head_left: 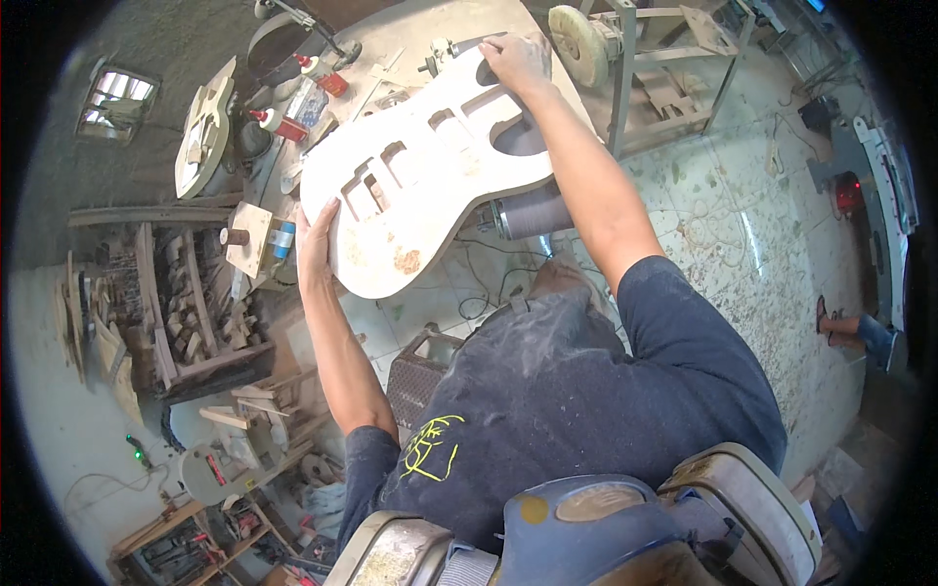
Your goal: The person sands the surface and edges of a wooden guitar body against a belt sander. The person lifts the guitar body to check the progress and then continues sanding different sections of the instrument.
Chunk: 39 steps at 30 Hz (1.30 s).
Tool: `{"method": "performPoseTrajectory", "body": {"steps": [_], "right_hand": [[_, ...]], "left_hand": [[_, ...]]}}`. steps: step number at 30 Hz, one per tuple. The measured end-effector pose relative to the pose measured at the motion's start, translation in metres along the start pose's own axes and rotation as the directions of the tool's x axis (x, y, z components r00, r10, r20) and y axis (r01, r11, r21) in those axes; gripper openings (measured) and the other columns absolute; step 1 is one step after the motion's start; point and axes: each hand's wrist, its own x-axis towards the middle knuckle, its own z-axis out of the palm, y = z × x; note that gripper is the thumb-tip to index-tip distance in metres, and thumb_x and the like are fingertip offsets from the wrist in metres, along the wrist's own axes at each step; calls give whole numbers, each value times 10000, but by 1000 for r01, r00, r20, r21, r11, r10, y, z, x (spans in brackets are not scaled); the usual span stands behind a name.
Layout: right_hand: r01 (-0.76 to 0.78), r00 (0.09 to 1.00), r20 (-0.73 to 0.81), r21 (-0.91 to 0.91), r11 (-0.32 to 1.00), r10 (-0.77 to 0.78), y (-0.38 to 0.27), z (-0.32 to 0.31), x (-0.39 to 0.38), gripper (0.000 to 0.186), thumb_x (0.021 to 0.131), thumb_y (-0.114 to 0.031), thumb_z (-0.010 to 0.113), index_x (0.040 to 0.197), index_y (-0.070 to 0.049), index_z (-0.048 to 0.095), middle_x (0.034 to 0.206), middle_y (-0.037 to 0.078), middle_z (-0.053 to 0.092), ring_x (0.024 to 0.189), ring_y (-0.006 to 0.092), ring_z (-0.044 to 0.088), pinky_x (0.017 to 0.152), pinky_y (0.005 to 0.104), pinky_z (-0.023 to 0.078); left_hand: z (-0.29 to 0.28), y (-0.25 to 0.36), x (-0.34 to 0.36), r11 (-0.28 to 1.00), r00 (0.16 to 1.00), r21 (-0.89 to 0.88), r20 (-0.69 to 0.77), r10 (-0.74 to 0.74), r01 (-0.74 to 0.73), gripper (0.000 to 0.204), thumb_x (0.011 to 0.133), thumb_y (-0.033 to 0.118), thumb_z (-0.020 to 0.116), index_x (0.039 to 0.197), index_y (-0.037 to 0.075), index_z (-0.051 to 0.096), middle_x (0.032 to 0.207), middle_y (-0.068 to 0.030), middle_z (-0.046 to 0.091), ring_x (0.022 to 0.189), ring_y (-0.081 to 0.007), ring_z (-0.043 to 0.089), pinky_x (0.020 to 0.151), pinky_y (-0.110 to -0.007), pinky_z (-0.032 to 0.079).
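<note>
A pale wooden guitar body with routed cavities and curved cutaways is held up in front of me. My left hand is closed on its near left edge, the thumb lying on the top face and the other fingers hidden beneath. At the far end, my right hand grips the horn beside the cutaway. Brown patches mark the near end of the wood. Partly hidden below the right edge is a dark grey sanding drum; I cannot tell whether the body touches it.
Two red glue bottles stand on the workbench at the far left. Another guitar body leans left of it. A round buffing wheel is at the far right. Cables and dust cover the tiled floor. Another person's leg shows at right.
</note>
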Motion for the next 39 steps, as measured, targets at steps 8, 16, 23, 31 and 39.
{"method": "performPoseTrajectory", "body": {"steps": [8,16,23,31,39], "right_hand": [[-48,998,-26,177,983,53,38,-29,-14,368,897,-415,564,1118,-168,725,1086,108,703,1074,297,631,983,418,423],[-241,970,57,305,921,235,110,-93,-11,385,883,-379,605,1152,-120,697,1055,150,709,1012,303,665,902,361,489],[-436,892,150,542,719,427,192,-155,-35,328,883,-251,689,1130,-36,699,976,68,702,877,139,642,765,270,508],[-536,744,272,788,303,610,261,-236,-110,299,891,-166,688,1134,-2,630,1087,91,629,988,215,625,855,326,545],[-646,652,329,712,274,683,280,-266,-127,319,896,-171,679,1138,28,619,1128,108,625,1021,224,625,844,295,546]], "left_hand": [[58,37,-22,694,970,700,-5,242,-169,859,648,358,837,1295,-70,468,1123,-245,627,1006,-327,644,865,-381,515],[125,13,25,581,971,789,75,227,-197,980,631,452,743,1327,-144,395,1336,-334,474,1160,-410,561,972,-433,460],[196,12,43,490,904,767,282,322,-414,1026,641,499,728,1343,-145,345,1319,-323,450,1282,-427,431,1060,-449,399],[277,2,82,364,783,694,538,313,-622,1124,651,573,683,1418,-141,276,1424,-334,371,1340,-422,389,1145,-448,311],[315,-4,108,302,705,637,636,313,-709,1158,641,581,672,1470,-96,229,1504,-306,307,1369,-428,370,1148,-433,323]]}}
